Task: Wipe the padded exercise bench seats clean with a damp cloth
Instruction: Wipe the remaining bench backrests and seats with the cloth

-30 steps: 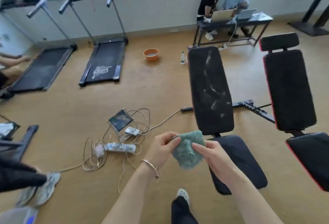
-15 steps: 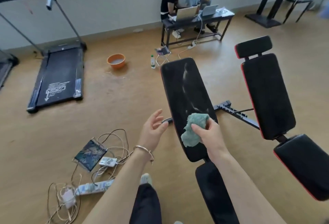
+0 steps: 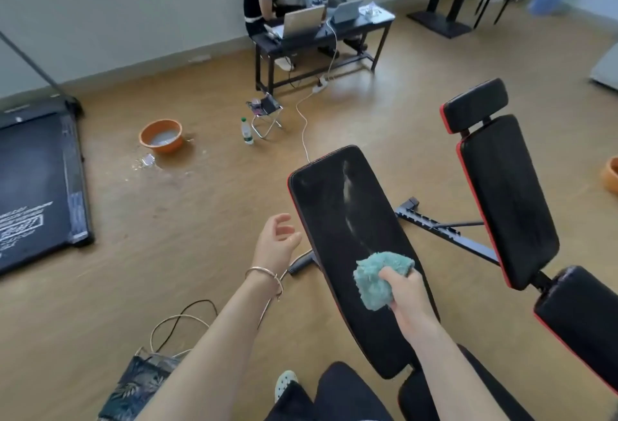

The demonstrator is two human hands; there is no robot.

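Moved since a second ago: cloth [image 3: 378, 282] passed to the right grip [image 3: 406, 297] alone.
It is clenched and pressed low on the near backrest pad [image 3: 337, 220]; the left grip [image 3: 276, 243] is held open, empty, beside the pad's left edge. Streaks above are best wiped in long overlapping strokes. Beyond the pad, an orange basin [image 3: 161, 136] stands on wet floor [image 3: 157, 169].
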